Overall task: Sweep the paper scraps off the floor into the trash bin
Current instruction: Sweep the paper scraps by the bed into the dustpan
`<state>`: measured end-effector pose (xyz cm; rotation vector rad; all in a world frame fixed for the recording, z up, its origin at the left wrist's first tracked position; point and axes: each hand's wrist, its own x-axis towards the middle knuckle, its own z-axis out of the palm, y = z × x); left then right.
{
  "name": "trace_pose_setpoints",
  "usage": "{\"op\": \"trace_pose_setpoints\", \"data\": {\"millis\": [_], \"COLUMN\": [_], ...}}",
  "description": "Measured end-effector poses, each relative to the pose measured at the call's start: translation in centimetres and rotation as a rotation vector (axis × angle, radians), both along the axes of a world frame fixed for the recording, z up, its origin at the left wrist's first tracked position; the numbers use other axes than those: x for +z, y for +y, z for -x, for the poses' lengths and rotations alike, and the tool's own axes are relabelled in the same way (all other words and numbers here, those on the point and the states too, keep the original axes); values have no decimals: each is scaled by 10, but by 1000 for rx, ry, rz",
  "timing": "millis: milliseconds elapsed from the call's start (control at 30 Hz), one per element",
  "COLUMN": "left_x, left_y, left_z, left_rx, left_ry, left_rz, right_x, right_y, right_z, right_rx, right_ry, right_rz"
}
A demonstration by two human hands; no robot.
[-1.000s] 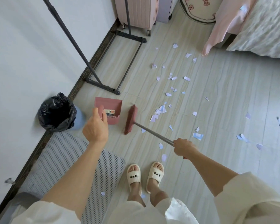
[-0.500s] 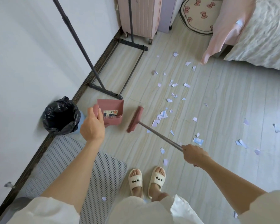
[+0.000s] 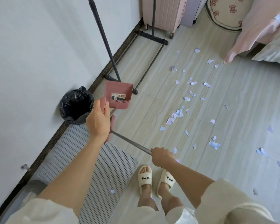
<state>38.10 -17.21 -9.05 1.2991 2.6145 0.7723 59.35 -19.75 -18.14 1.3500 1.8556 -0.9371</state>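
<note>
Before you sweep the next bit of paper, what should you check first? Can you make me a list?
1. Left hand grips the dustpan handle: ok.
2. Right hand grips the broom handle: ok.
3. Trash bin open, bag in: ok.
4. Paper scraps gathered in one heap: not ok, scattered.
5. Dustpan edge flat on the floor: cannot tell.
6. Broom head touching scraps: not ok, it is behind the left hand.
</note>
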Motion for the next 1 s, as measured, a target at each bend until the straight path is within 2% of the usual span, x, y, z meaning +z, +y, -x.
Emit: {"op": "trace_pose_setpoints", "data": {"millis": [100,233,433,633,1000], "left_x": [-3,-8,-9,-3,0], "left_y": [-3,-7,-9,-8,-3], "left_z": [-2,-7,-33,-56,-73], "left_rx": [4,-17,-33,-48,-108], "left_ry": [-2,-30,-94,-128,-135], "left_rz": [5,1,28,30,82], "right_x": [-2,4,32,64,82], "right_y": [-1,0,-4,-4,-17], "right_z": [-8,-70,-160,-197,-196], "right_rx": [16,-33,-136,-164,-197], "right_ry": [-64,-184,-355,-462,-354], "right_rz": [-68,-99,-109,-186,-227]}}
